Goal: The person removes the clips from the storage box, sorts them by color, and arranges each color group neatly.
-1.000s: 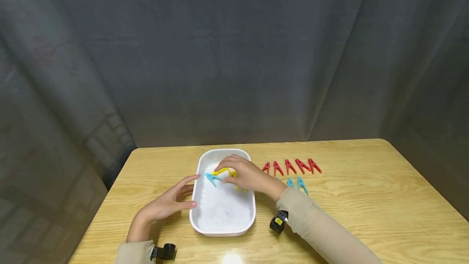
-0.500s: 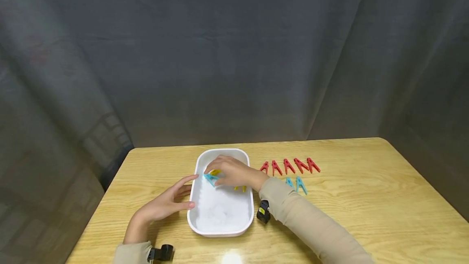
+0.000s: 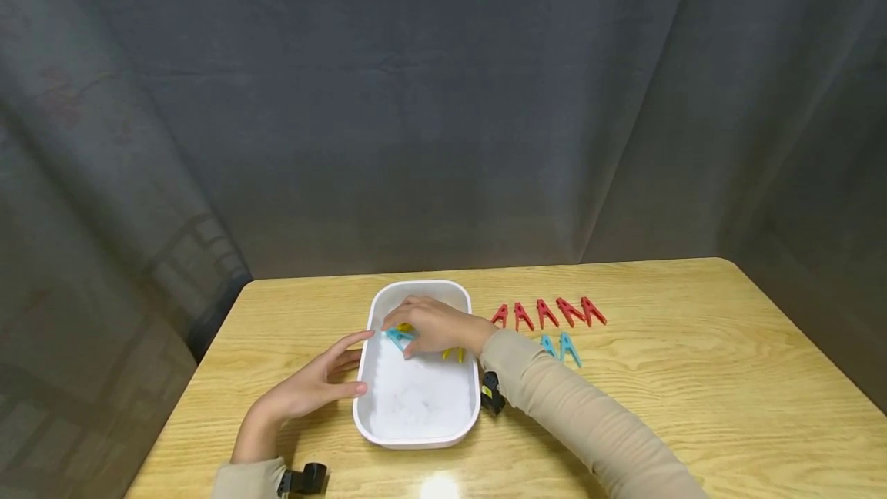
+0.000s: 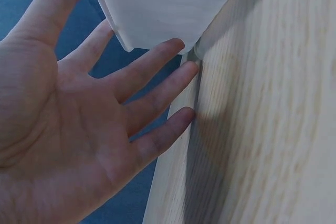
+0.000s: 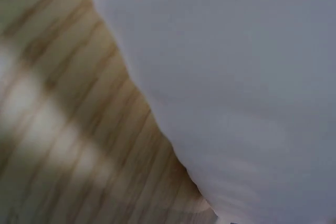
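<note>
A white plastic tray (image 3: 416,406) stands on the wooden table. Inside its far half is my right hand (image 3: 436,327), thumb and fingers around a light blue clothespin (image 3: 397,337). Yellow clothespins (image 3: 453,355) show in part beneath and beside that hand, which hides the rest. My left hand (image 3: 305,387) is spread at the tray's left side, index finger and thumb at the rim; the left wrist view shows its fingers extended beside the tray's outer wall (image 4: 163,9). The right wrist view holds only the tray wall (image 5: 226,77) and table, no hand.
Right of the tray lies a row of several red clothespins (image 3: 546,313). Nearer, beside the right sleeve, are two light blue clothespins (image 3: 570,349). The wooden table (image 3: 693,376) ends at a grey curtain (image 3: 416,114) behind.
My right hand has moved left inside the tray, off the yellow clothespins and onto the light blue one. The left hand has stayed at the rim.
</note>
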A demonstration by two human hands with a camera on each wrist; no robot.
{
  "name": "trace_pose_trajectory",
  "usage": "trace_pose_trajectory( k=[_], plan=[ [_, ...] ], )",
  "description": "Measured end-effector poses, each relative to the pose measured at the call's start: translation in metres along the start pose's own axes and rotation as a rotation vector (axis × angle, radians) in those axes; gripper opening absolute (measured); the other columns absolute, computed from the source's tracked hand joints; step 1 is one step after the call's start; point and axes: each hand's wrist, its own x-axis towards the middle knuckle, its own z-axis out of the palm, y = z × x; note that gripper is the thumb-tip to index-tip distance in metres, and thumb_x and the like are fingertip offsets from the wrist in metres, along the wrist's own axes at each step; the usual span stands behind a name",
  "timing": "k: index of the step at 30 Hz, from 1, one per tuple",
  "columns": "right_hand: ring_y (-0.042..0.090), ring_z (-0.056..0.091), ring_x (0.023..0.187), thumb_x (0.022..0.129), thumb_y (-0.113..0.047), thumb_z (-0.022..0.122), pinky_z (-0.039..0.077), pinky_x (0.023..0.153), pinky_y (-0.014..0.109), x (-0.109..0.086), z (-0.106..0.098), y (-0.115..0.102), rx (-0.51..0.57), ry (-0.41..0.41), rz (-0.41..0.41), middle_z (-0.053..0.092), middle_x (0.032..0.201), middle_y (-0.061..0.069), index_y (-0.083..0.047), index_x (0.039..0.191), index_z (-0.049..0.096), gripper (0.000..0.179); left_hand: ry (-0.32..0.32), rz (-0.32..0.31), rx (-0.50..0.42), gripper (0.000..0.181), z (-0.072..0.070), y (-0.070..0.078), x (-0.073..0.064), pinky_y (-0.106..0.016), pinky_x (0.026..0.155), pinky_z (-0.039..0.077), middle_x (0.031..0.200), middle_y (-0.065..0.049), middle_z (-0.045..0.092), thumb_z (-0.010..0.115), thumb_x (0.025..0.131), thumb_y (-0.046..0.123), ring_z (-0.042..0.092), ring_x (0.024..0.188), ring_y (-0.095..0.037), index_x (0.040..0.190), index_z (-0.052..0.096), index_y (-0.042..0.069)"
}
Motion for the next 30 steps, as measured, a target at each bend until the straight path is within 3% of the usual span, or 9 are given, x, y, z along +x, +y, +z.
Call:
trace_pose_trajectory(
  k=[19,30],
  plan=[
    [0.009,0.05,0.12,0.082,-0.029,0.084,0.036,0.106,0.026,0.001,-0.0007,-0.0015,-0.009,-0.032,0.027,0.063,0.13,-0.012,-0.018,0.132,0.066,0.054,0.008,0.001,0.01,0.076,-0.0002,0.0002,0.0041,-0.065,0.106,0.03,0.154,-0.033,0.023,0.065,0.097,0.015,0.027,0.138,-0.053,0.157,0.019,0.006],
    [0.008,0.052,0.115,0.079,-0.034,0.085,0.038,0.103,0.024,0.0016,-0.0002,-0.002,-0.01,0.008,-0.01,0.065,0.126,-0.013,-0.017,0.128,0.068,0.055,0.016,-0.021,0.014,0.076,0.0006,0.0007,0.0001,-0.065,0.107,0.029,0.154,-0.032,0.024,0.065,0.097,0.016,0.028,0.138,-0.052,0.157,0.019,0.008]
  ],
)
